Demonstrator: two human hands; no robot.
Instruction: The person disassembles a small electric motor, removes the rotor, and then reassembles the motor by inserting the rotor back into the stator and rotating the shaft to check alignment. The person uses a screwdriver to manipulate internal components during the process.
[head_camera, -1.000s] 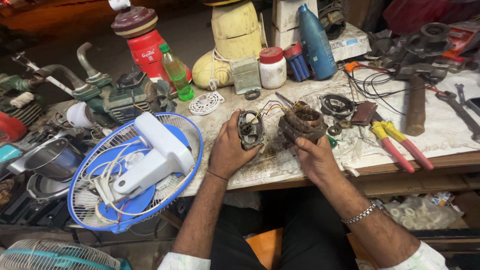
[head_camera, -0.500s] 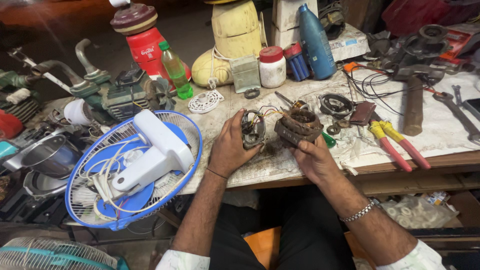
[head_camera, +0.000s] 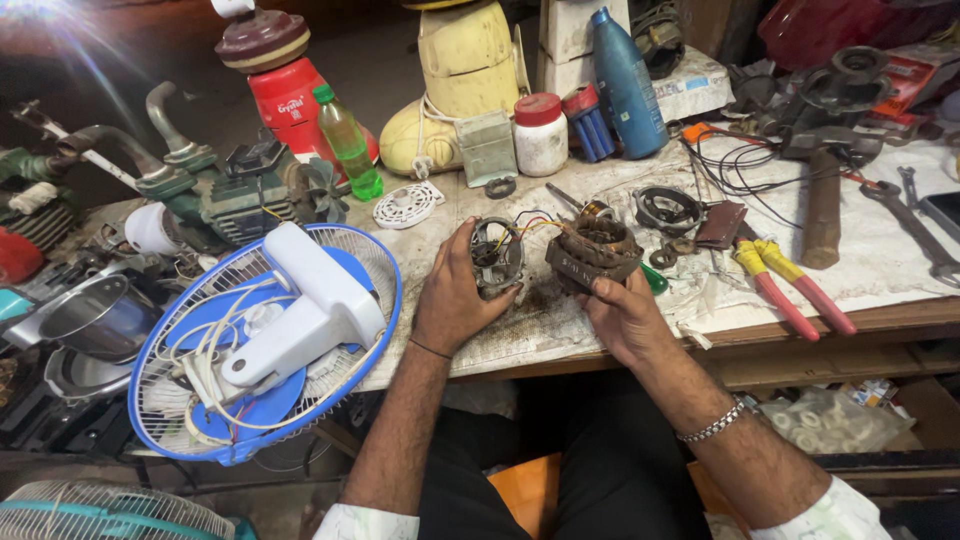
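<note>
The left hand (head_camera: 455, 295) grips a metal motor cover (head_camera: 497, 255); the right hand (head_camera: 622, 315) holds the rusty motor core (head_camera: 592, 255), both unmoved since a second ago.

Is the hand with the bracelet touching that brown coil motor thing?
Touching. The head view shows the right hand with its fingers wrapped around the underside of the brown wound motor part, holding it just above the workbench.

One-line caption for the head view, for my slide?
Left hand holds a motor cover, right hand a stator.
</note>
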